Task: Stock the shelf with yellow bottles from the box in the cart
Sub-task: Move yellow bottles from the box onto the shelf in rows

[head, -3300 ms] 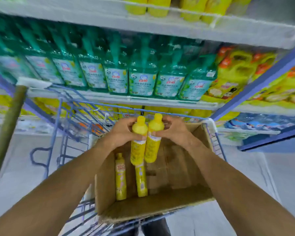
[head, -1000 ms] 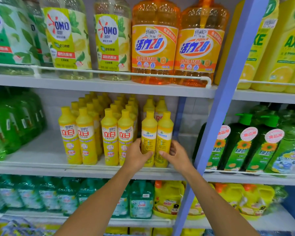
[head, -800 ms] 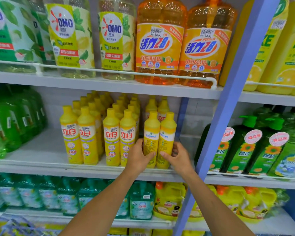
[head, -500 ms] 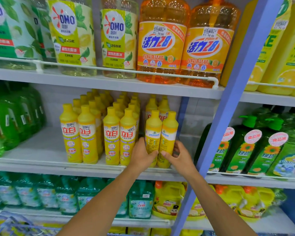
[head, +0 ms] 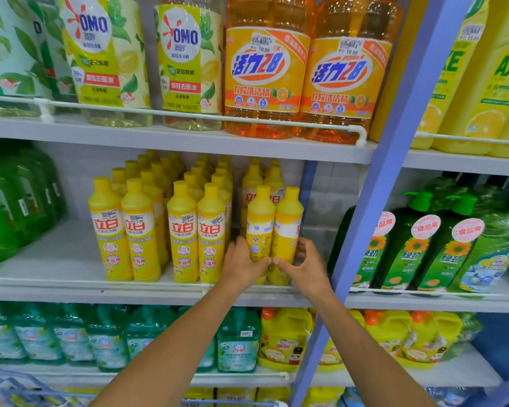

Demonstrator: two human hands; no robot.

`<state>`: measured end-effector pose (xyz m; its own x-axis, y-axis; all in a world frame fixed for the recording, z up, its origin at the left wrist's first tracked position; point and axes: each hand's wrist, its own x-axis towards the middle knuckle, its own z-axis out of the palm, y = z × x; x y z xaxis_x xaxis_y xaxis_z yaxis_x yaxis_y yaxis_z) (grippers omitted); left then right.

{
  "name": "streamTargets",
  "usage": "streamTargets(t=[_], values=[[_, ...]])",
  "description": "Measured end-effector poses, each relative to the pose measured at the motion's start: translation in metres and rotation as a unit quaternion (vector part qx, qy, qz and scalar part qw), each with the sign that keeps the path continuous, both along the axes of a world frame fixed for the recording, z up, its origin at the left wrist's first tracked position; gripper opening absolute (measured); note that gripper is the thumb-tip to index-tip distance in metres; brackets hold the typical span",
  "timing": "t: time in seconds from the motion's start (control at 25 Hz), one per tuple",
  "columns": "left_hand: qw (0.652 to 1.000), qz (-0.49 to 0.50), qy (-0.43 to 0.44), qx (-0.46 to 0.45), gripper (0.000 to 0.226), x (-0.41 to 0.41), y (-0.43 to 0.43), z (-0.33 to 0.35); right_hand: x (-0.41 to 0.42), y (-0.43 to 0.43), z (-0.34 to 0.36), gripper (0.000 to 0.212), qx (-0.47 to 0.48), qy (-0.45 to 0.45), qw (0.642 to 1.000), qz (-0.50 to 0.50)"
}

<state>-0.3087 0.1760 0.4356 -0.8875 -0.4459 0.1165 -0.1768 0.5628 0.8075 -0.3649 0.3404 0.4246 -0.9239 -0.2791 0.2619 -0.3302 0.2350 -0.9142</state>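
Two yellow bottles stand side by side at the front right of the middle shelf, their back labels facing me. My left hand grips the left bottle low on its body. My right hand grips the right bottle the same way, and the thumbs nearly meet in front. Rows of the same yellow bottles fill the shelf to the left and behind. The box is out of view; only a corner of the blue cart shows at the bottom left.
A blue upright post stands just right of my right hand. Large orange bottles sit on the shelf above, green bottles to the left and dark green pump bottles beyond the post. Bare shelf lies left of the yellow rows.
Since the cart, both bottles came up onto the middle shelf. Over the last second my hands stayed on them, nudging them slightly while the view drifted closer.
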Motion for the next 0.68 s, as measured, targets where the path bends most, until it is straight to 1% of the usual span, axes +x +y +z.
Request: streamTargets(t=[0.08,0.16,0.28,0.36,0.44,0.48,0.56,0.64,0.68], values=[[0.998,-0.023,-0.004,0.052,0.075,0.0,-0.002,-0.004,0.0,0.003,-0.003,0.066,-0.008,-0.013,0.999,0.047],[0.997,-0.047,-0.005,0.059,0.068,0.005,-0.003,-0.005,-0.002,0.004,-0.003,0.06,-0.004,-0.013,0.998,0.061],[0.999,-0.027,0.021,0.032,0.064,0.01,-0.004,-0.011,-0.001,-0.002,-0.002,0.058,0.008,-0.003,1.0,0.005],[0.999,0.004,0.026,0.033,0.07,0.008,0.0,-0.01,0.002,-0.006,0.001,0.062,0.016,0.007,0.999,-0.039],[0.999,0.023,0.014,0.026,0.076,0.003,0.004,-0.01,0.002,-0.009,0.001,0.067,0.02,0.01,0.998,-0.059],[0.999,0.027,0.009,0.025,0.077,0.002,0.006,-0.01,0.002,-0.01,0.001,0.069,0.02,0.008,0.998,-0.055],[0.999,0.01,0.013,0.043,0.076,0.003,0.005,-0.014,0.002,-0.009,-0.003,0.07,0.01,-0.003,1.0,-0.014],[0.997,-0.026,0.022,0.064,0.067,0.009,0.001,-0.018,0.001,-0.006,-0.009,0.062,0.005,-0.017,0.999,0.028],[0.997,-0.038,0.026,0.064,0.064,0.011,-0.002,-0.02,0.0,-0.004,-0.01,0.059,0.009,-0.019,0.999,0.034]])
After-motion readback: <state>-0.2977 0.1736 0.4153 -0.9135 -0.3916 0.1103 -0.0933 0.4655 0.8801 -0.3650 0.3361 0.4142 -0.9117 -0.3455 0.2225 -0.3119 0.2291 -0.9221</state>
